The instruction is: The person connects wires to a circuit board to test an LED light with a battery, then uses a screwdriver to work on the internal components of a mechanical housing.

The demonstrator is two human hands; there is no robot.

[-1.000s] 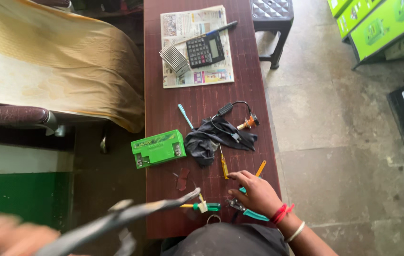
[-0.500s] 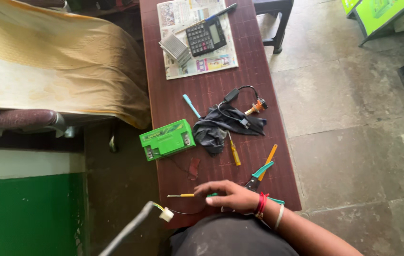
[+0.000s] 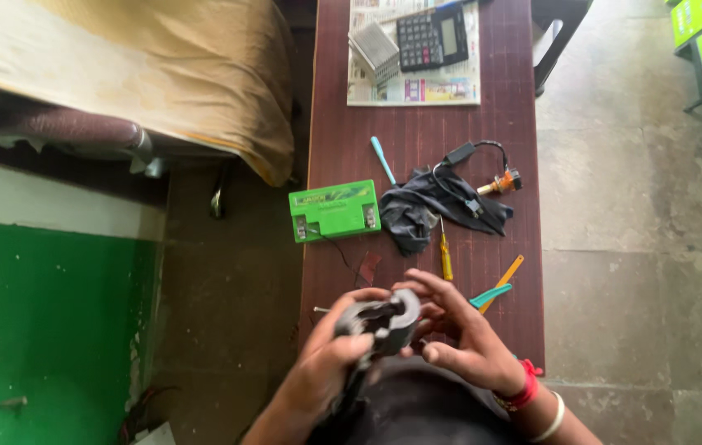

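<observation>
Close to the camera, at the near end of the narrow brown table [image 3: 326, 247], both hands meet around a dark grey curved part [image 3: 384, 320] held above the edge. What this part is stays hard to make out; its lower end drops out of sight between the wrists. Left hand [image 3: 330, 367] wraps it from below, fingers closed tight around it. Right hand [image 3: 458, 334] rests against its far side, fingers spread and bent, touching rather than clasping. Beneath the hands, a thin tool pokes out, mostly hidden. Just beyond lie a yellow screwdriver [image 3: 446, 262] and teal-handled pliers [image 3: 491, 295], partly covered. Farther on sit a green battery [image 3: 334, 211] overhanging the table's side and a dark cloth [image 3: 429, 210] tangled with wires. Farthest, a calculator [image 3: 432, 37] on newspaper [image 3: 413, 86] is cut off at the top.
</observation>
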